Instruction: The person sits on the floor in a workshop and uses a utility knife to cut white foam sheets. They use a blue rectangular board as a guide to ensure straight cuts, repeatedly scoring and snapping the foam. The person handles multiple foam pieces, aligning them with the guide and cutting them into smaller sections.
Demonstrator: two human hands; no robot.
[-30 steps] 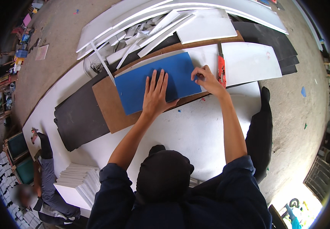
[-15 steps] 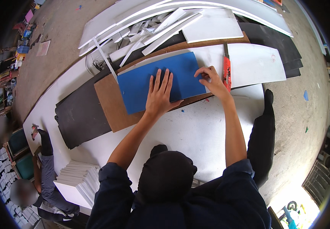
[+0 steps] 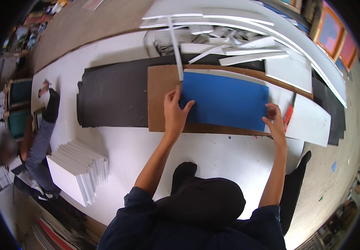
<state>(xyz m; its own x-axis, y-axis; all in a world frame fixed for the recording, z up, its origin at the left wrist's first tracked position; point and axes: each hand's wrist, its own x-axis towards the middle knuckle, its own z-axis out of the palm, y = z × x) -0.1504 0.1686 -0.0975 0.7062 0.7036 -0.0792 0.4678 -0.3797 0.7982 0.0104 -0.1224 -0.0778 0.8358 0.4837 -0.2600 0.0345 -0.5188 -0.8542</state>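
Note:
A flat blue rectangular board [image 3: 225, 100] lies over a white sheet on a brown board [image 3: 159, 79]. My left hand [image 3: 175, 112] is at its left end, thumb over the blue surface and fingers along the edge. At the right end, the curled fingers and thumb of my right hand [image 3: 275, 121] hold the edge. Just past that hand, a red-handled cutter [image 3: 288, 116] lies on the white sheet [image 3: 309, 118]. What lies under the fingertips is partly hidden.
Dark sheets [image 3: 113, 93] stick out left of the brown board. White offcut strips [image 3: 230, 46] are heaped behind. A stack of white panels [image 3: 77, 166] stands at front left. Another person's leg [image 3: 42, 133] reaches in at far left, and my foot [image 3: 184, 171] is near the brown board.
My left hand has left the middle of the blue board for its left end. My right hand has come to the right edge. The view has swung to the left.

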